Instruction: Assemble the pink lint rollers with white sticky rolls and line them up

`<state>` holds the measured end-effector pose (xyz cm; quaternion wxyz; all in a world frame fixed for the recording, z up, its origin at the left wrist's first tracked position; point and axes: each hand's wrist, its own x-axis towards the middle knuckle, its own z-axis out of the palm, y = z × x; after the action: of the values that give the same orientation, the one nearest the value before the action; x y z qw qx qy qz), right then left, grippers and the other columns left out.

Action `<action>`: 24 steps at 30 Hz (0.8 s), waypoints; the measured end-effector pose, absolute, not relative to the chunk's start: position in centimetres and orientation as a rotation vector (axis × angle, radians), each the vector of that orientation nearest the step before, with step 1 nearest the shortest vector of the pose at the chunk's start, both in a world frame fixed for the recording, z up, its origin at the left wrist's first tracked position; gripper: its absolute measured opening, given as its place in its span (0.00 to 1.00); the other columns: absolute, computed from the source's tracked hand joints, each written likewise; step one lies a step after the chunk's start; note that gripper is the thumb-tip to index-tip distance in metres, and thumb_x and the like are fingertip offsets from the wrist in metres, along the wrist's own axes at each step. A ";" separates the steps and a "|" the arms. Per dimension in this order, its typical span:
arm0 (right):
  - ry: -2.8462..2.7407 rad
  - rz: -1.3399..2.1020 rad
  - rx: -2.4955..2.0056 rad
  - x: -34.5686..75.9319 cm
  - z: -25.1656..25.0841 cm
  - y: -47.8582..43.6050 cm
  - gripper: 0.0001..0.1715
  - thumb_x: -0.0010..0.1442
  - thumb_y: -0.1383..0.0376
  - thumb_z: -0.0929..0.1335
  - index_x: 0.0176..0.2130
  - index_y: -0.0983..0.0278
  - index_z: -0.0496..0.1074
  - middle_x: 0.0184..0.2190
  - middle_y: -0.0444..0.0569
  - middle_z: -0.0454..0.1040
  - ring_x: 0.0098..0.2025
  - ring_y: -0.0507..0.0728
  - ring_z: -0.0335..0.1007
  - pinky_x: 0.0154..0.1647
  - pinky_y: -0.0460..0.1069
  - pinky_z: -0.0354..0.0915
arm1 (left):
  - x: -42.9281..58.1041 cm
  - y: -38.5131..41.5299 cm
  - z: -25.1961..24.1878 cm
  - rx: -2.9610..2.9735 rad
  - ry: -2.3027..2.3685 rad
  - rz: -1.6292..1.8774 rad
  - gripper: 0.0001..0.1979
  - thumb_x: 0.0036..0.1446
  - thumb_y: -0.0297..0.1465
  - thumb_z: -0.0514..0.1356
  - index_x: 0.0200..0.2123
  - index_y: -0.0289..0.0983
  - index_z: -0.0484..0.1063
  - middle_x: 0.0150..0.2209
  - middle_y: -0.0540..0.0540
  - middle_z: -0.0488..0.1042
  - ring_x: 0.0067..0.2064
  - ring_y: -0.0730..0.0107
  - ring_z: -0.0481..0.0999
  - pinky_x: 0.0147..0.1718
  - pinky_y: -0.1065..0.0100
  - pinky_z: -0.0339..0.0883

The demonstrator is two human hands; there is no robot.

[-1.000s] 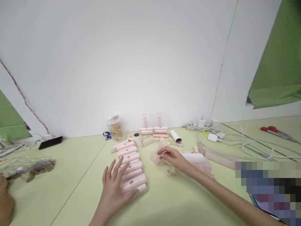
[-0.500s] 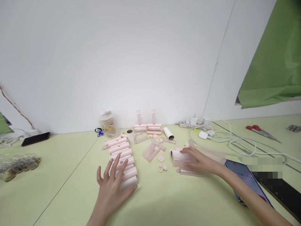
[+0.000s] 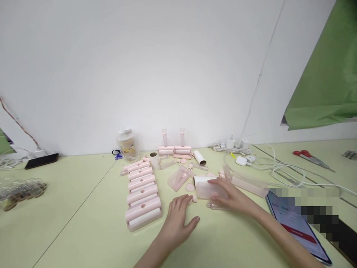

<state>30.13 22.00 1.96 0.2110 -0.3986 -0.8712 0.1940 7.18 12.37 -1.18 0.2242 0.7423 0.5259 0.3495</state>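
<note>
Right grip closes over a lint roller lying mid-desk; left grip lies flat and released nearby. The roller looks light, stiff and slick: best held around the barrel.

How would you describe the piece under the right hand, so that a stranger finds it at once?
Find the column of pink rollers on the green table. Right of it, beyond the left hand, the right hand lies over a white roll in a clear pink cover. Unlike the column's opaque rollers, it is see-through and lies alone.
</note>
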 end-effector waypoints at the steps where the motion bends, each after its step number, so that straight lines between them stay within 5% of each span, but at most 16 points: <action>1: -2.428 0.539 -1.103 30.3 2.0 21.9 0.24 0.57 0.54 0.64 0.51 0.60 0.63 0.51 0.54 0.68 0.54 0.65 0.61 0.52 0.60 0.59 | 7.1 12.3 -1.6 2.042 1.450 0.955 0.25 0.55 0.37 0.56 0.56 0.42 0.59 0.55 0.42 0.64 0.56 0.54 0.59 0.55 0.51 0.54; 6: -2.413 0.503 -1.039 30.7 3.0 20.8 0.19 0.56 0.57 0.66 0.48 0.58 0.64 0.48 0.51 0.69 0.53 0.63 0.61 0.53 0.57 0.58 | 6.6 11.5 -2.4 1.930 1.462 0.989 0.30 0.56 0.40 0.55 0.59 0.40 0.52 0.57 0.40 0.60 0.59 0.54 0.55 0.57 0.52 0.50; 12: -2.419 0.512 -0.858 27.8 2.7 16.9 0.13 0.56 0.63 0.67 0.42 0.59 0.63 0.38 0.49 0.70 0.42 0.59 0.66 0.42 0.52 0.64 | 6.4 11.1 -1.1 1.590 1.248 1.054 0.38 0.52 0.40 0.58 0.61 0.38 0.42 0.59 0.37 0.56 0.58 0.57 0.58 0.56 0.56 0.51; 17: -2.613 0.620 -0.653 26.7 2.8 15.7 0.08 0.54 0.62 0.68 0.37 0.59 0.69 0.35 0.49 0.71 0.39 0.59 0.66 0.37 0.53 0.64 | 6.1 10.8 0.0 1.648 1.149 0.960 0.32 0.42 0.28 0.63 0.52 0.39 0.57 0.49 0.44 0.66 0.52 0.60 0.64 0.53 0.62 0.57; 24: -1.726 1.054 -1.055 27.6 4.0 20.1 0.13 0.50 0.54 0.70 0.34 0.58 0.74 0.38 0.49 0.72 0.45 0.62 0.65 0.50 0.56 0.59 | 6.1 11.1 0.0 1.879 1.185 1.035 0.30 0.41 0.23 0.60 0.50 0.40 0.58 0.48 0.44 0.65 0.51 0.61 0.65 0.52 0.60 0.60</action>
<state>27.63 20.12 3.98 0.4173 -0.4204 -0.6877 0.4199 6.08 11.10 -0.04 0.3386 0.7215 0.4549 0.3974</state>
